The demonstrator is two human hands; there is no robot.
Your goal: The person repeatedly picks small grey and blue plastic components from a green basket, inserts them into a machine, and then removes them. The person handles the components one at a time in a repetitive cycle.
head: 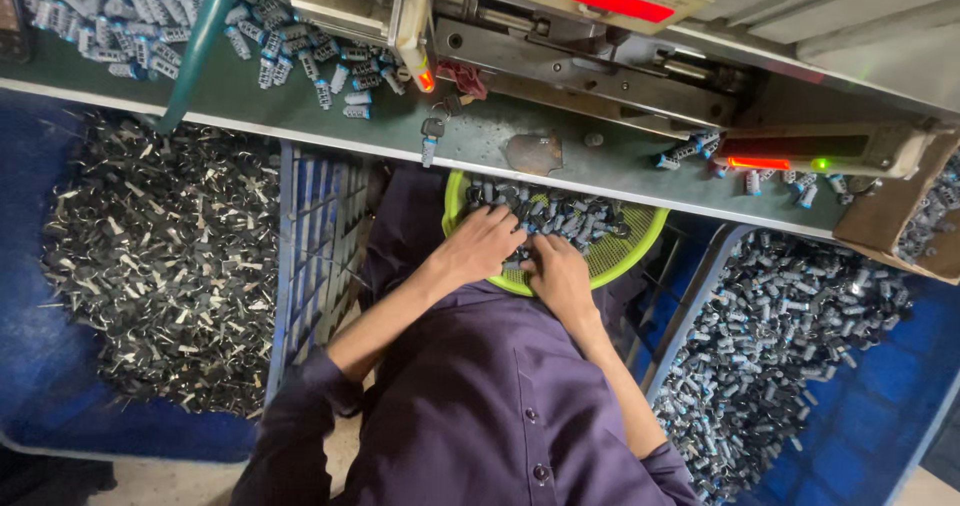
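Even, fairly bright overhead light; soft shadow under bench; edges bowed by wide lens; slight blur.

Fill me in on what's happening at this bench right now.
A person in a purple shirt sits at a green workbench with a round yellow-green plastic basket on their lap. Both hands are down in its heap of small grey-and-blue cylindrical parts: the left hand and the right hand rest close together on them. Whether either hand grips a part cannot be told. More such parts fill a blue crate, and dark metal clips are heaped on the other side.
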